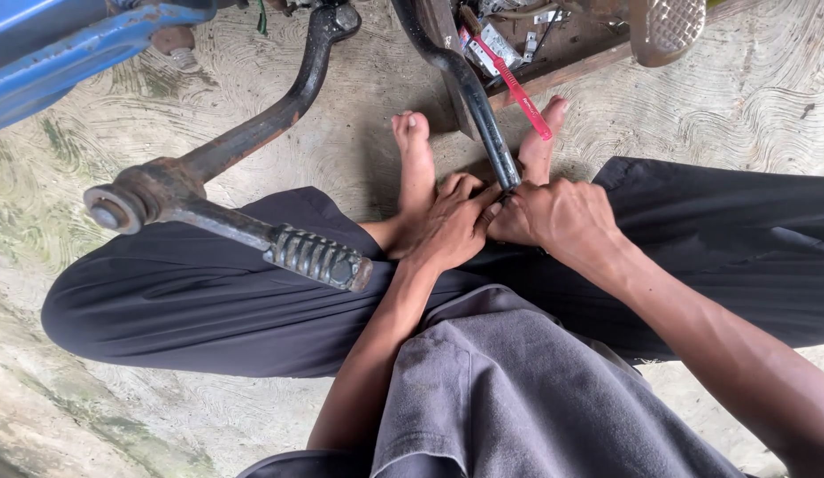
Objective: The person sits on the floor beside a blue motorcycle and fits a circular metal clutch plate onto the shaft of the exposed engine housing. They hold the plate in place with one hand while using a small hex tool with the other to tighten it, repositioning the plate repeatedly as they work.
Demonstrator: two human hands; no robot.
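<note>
Both hands [509, 221] clasp dark bar's [483, 115] lower end.

Rusty kick-start lever [226, 190] with ribbed rubber footpeg [319, 257], lying across the left knee. Blue painted frame part [67, 44], top left. Red-handled toothbrush [516, 90] beside small clutter in a wooden tray [562, 62]. Studded metal pedal [664, 26], top right. Swirl-patterned concrete floor [739, 106].

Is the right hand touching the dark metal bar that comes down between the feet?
Touching. In the head view, the right hand closes its fingers around the lower end of the dark metal bar, with the left hand pressed against the same end.
</note>
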